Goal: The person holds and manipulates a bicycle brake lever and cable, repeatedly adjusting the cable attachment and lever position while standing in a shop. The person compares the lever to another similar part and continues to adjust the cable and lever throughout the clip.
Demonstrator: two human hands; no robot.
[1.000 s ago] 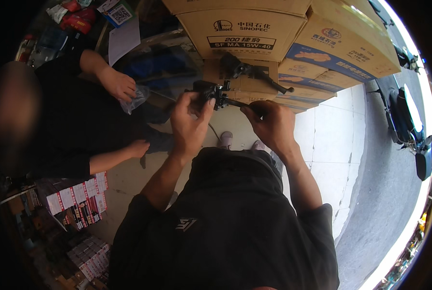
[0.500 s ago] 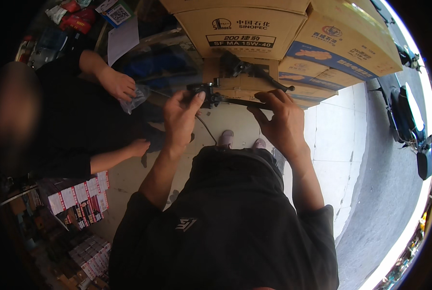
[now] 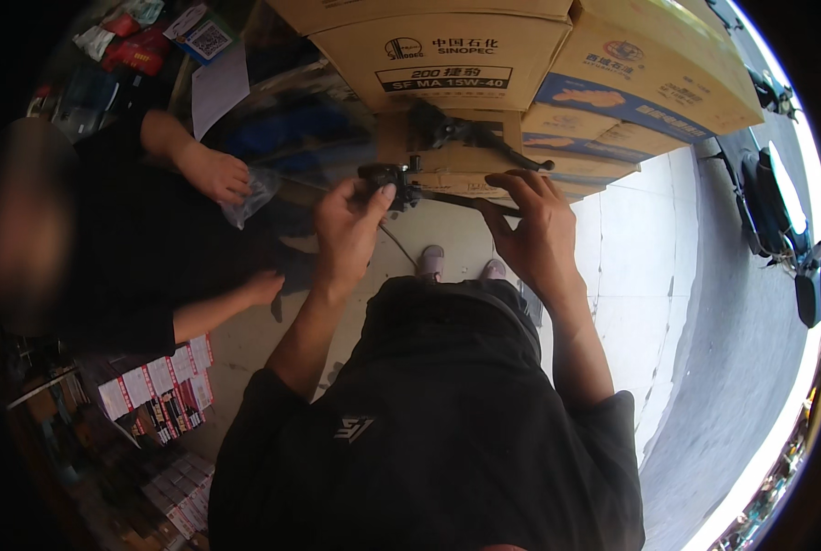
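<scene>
**Grip on black lever assembly, both hands raised**

Left hand [image 3: 348, 228] is closed around the clamp end of a black lever assembly [image 3: 394, 181]: thumb pressed up against the dark body, fingers curled behind it. Right hand [image 3: 536, 230] is half open, fingers spread and bent over the thin black lever blade that runs rightward from the body; fingertips rest on the blade, but whether they clamp it firmly cannot be told. The assembly is held in the air between the two hands, in front of the person's chest, just below the lower edge of the box stack. A thin cable [image 3: 399, 246] hangs from it toward the floor.

A second black lever assembly [image 3: 470, 136] sits just above the held one, against the lower cardboard boxes, near but apart from it. The stack of cardboard boxes [image 3: 447, 55] fills the top of the view, a blue-banded box [image 3: 631, 87] at its right edge.

To the left, a second person in a dark sleeve holds a clear plastic bag [image 3: 249, 197] in one hand [image 3: 213, 173]; the other hand [image 3: 261, 286] lies lower, beside the pale tiled floor [image 3: 631, 248]. Small printed cartons [image 3: 153, 395] crowd the lower left corner. A parked scooter [image 3: 773, 211] stands at the right edge.
</scene>
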